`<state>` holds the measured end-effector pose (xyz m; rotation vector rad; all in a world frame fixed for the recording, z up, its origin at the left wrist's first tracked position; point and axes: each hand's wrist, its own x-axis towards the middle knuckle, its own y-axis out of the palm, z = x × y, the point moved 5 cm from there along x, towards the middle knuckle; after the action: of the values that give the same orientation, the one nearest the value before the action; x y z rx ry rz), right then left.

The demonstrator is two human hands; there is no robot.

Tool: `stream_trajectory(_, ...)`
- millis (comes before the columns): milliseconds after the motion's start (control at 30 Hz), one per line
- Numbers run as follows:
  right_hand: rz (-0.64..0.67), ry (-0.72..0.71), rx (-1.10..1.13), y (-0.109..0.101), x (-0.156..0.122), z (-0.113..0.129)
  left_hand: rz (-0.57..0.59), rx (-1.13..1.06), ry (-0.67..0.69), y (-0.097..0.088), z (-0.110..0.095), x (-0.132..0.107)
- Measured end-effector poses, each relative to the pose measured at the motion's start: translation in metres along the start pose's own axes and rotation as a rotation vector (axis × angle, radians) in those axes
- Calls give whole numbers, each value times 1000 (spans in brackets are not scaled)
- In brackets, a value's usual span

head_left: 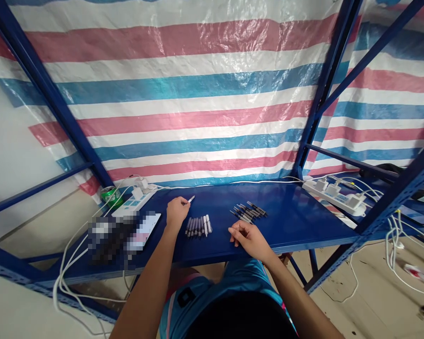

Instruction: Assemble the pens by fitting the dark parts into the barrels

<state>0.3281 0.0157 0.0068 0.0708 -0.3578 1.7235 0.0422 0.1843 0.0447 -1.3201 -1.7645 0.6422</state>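
A: What do we have in our hands?

B: Our left hand (177,212) pinches a white pen (191,198), thumb and fingers drawn close together, its free end pointing away from us. We cannot tell whether the pen touches the blue tabletop (286,202).

A: And our right hand (247,235)?

B: Its fingers curl in narrowly at the tabletop's near edge, thumb close to them. We see nothing in it, but the palm is hidden, so we cannot tell whether it is fully closed.

A: How should the white pen handle?

B: We'd judge it light and stiff, probably smooth plastic that could slip or roll between our fingertips. A gentle pinch around mid-barrel should balance it best. It hardly looks fragile, though we'd spare the tip.

A: What lies around our hands?

B: Between them, nearer the left, smoky-barrelled pens (195,227) lie side by side, with two white pens (208,224) at the row's right end. Just beyond our right hand, slim dark pens (249,213) lie aslant in a loose bunch.

A: And farther out?

B: We have a green can (112,197) at the far left, a white power strip (334,195) at the right, and a striped tarp (198,94) behind.
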Motion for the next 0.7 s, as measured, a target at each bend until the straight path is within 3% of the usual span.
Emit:
stream_trajectory(133, 3, -2, -22, 0, -2, 2, 30, 72, 69, 7, -8, -4)
stream_trajectory(233, -34, -16, -34, 0, -3, 1, 28, 86, 174, 0, -26, -27)
stream_trajectory(333, -316, -49, -118, -19, -5, -4, 69, 83, 339, -2, -51, -67)
stream_trajectory(433, -568, -98, -353, -47, -8, -8, 76, 155, 425, 1, -69, -108)
stream_trajectory(567, -501, -199, -685, -67, -3, -17, 67, 197, 456, 8, -78, -135)
stream_trajectory(700, -410, -240, -830, -67, -3, -27, 75, 87, 531, 11, -85, -147)
